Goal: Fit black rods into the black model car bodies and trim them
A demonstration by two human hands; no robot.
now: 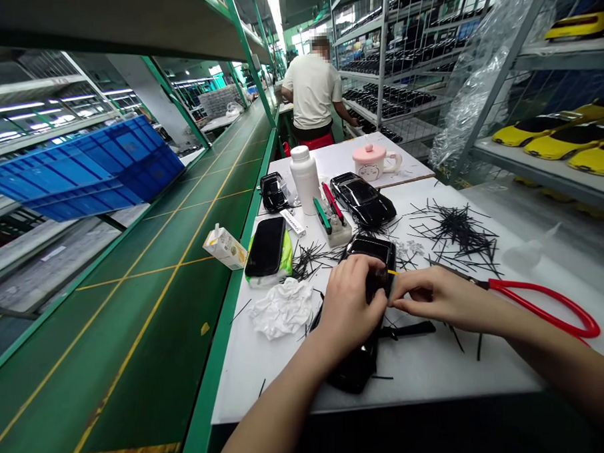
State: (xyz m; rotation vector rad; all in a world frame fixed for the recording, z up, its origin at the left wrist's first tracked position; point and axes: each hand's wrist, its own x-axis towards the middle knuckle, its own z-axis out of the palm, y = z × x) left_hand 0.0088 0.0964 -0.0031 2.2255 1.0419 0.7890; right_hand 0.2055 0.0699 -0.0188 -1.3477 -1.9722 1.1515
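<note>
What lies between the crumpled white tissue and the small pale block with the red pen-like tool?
Loose, thin black strips on the white tabletop, seen in the head view.

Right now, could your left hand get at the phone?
Probably: the left hand is at the nearest black car, but only low black strips and crumpled tissue lie toward the phone.

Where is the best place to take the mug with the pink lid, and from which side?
By its handle, I would say, with the right hand coming from the right. The mug stands upright and the handle sticks out to that side; the lid has a knob but may lift off alone.
</note>
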